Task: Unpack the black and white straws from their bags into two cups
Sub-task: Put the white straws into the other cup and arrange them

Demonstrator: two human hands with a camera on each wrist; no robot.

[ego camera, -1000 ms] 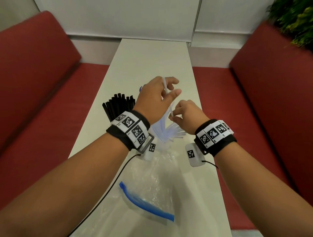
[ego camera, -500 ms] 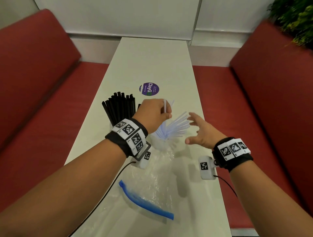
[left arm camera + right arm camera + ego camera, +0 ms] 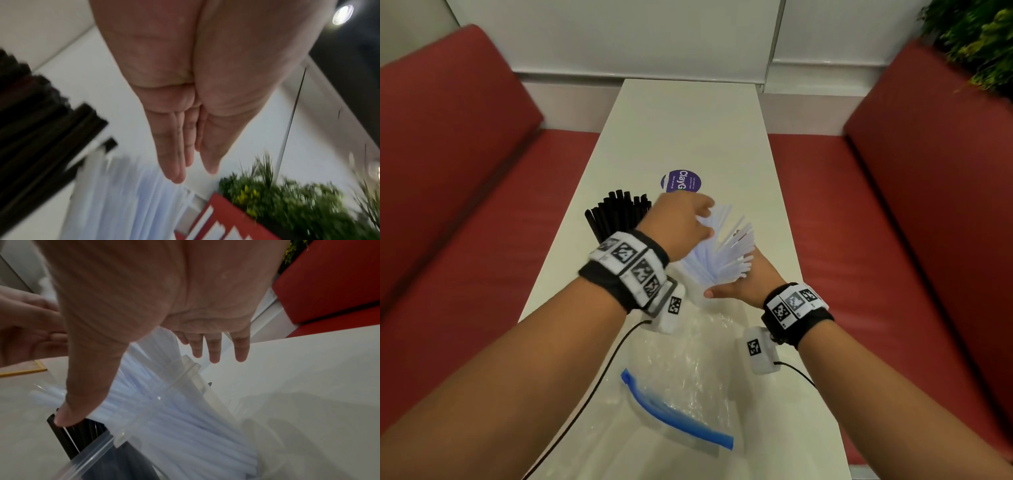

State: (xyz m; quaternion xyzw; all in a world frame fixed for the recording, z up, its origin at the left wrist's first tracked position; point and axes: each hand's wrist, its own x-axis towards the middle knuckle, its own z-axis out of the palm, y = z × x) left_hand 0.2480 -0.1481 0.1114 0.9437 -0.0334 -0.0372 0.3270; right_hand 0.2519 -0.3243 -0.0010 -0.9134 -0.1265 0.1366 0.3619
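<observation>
Flanking white straws point(image 3: 726, 250): both hands' fingers point(image 3: 213, 352) straight, gripping nothing.

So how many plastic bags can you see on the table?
1. One clear plastic bag with a blue zip strip lies crumpled on the table, near the person, between the two forearms. A second bag may be hidden under it or out of view.

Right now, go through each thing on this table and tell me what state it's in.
white straws: standing fanned out in a clear cup
clear cup: upright, holding the white straws
black straws: standing bunched, their cup hidden
plastic bag: lying flat and crumpled, no straws in it
left hand: open, fingers straight against the white straws
right hand: open, fingers spread beside the white straws
</observation>
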